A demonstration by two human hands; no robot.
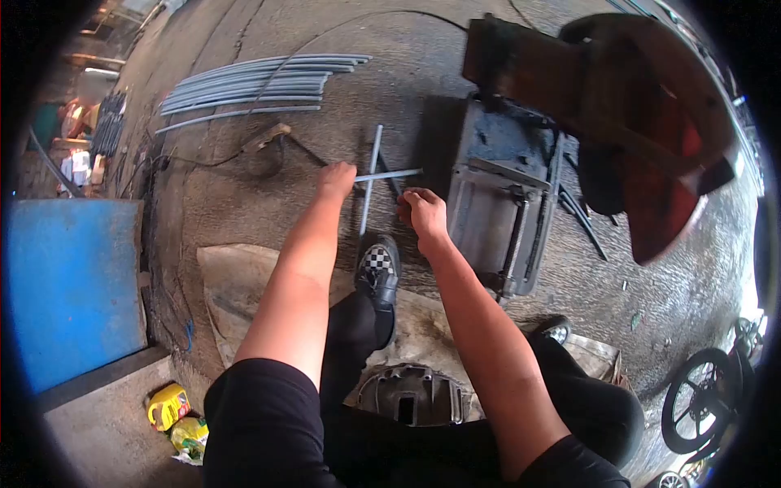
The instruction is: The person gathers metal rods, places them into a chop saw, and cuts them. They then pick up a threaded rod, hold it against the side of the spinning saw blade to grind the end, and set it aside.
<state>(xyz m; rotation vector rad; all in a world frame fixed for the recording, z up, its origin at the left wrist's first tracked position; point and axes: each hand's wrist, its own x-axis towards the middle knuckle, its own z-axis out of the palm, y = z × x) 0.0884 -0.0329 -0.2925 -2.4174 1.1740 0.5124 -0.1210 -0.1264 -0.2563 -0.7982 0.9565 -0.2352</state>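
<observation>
My left hand (338,179) is closed round one end of a short grey metal rod (390,175), which points to the right. This rod crosses above or on a longer grey rod (371,183) that lies lengthwise over the floor near my shoe (378,264). Just below the held rod's free end is my right hand (425,215), fingers curled together; whatever they may hold is hidden. Right beside that hand stands a cut-off saw with a metal base and vise (496,215) and a raised reddish-brown head and guard (659,146).
Several long grey rods (252,81) lie in a row at the upper left. A cable runs past a wooden-handled tool (268,138). Dark rods (582,220) lie right of the saw. A blue panel (73,285), a yellow jug (167,407) and a wheel (698,398) stand around the edges.
</observation>
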